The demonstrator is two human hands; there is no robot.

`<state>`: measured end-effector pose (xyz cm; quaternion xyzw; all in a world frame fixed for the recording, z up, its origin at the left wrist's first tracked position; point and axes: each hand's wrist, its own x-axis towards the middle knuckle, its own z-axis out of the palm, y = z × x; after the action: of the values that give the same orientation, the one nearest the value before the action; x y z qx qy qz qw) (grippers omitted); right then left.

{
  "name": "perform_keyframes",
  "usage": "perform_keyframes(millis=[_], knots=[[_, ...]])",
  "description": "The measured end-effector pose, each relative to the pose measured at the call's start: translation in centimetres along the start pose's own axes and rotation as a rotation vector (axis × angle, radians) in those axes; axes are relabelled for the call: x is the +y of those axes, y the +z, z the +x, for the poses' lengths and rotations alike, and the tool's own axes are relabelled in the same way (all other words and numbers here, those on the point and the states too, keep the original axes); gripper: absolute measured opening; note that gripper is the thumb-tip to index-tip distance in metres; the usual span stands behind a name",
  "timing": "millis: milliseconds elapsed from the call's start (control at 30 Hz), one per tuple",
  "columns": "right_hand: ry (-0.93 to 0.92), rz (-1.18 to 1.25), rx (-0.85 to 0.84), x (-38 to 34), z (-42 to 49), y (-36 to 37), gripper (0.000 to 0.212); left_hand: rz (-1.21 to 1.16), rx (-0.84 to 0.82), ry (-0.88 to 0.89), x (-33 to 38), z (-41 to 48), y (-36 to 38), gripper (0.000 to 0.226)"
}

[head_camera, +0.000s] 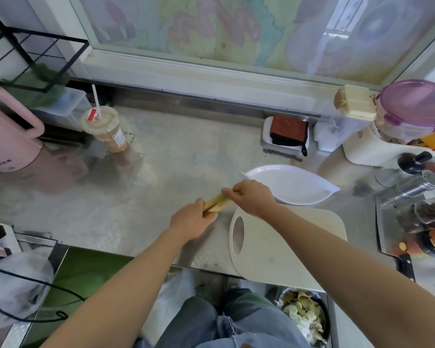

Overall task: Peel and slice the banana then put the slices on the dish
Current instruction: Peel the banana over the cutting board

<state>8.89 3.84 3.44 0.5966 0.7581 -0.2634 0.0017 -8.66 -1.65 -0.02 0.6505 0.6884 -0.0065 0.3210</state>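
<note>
Progress: early, by my reading; peeling barely begun, slicing and plating all left
Cutting board point(286, 237): near right, at the counter edge; no slices on it
Dish point(294, 187): white, leaf-shaped, just beyond the board; holds nothing
Left hand point(192, 221): left of the board; fingers curled round the banana's near end
Right hand point(251, 197): over the dish's left tip; fingers pinch the far end, likely the peel
Banana point(216, 203): held between both hands above the counter; skin mostly on
</note>
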Motion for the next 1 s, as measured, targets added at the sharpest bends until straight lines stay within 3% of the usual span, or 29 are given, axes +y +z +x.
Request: perform_keyframes(millis=[100, 200, 300, 400, 467, 633, 800, 1000], knots=[[-0.033, 0.390, 0.029, 0.9, 0.3, -0.1, 0.042, -0.490, 0.012, -0.087, 0.1, 0.3, -0.3, 0.040], [-0.035, 0.749, -0.123, 1.5, 0.2, -0.9, 0.030, -0.957, -0.059, -0.081, 0.9, 0.0, -1.2, 0.044], [0.011, 0.886, -0.217, 1.9, 0.4, -1.7, 0.027, -1.075, -0.045, 0.021, 1.5, -0.4, -1.7, 0.037], [0.196, 1.343, -0.144, 1.7, 0.7, -2.0, 0.028, -1.066, 0.010, 0.090, 1.6, -0.4, -1.4, 0.029], [0.255, 1.506, -0.205, 1.1, 0.6, -1.7, 0.037, -1.054, 0.064, 0.083, 1.8, -0.3, -0.8, 0.028], [0.318, 1.563, -0.284, -0.5, 0.3, -1.8, 0.031, -0.934, 0.256, 0.122, 2.4, -0.1, -0.5, 0.030], [0.280, 1.538, -0.322, -0.4, 0.4, -2.8, 0.018, -0.648, 0.353, 0.164, 2.0, -0.4, -1.0, 0.034], [0.243, 0.966, -0.200, -0.9, 0.3, -3.0, 0.026, -0.340, 0.459, 0.171, 2.6, -1.1, -0.6, 0.043]])
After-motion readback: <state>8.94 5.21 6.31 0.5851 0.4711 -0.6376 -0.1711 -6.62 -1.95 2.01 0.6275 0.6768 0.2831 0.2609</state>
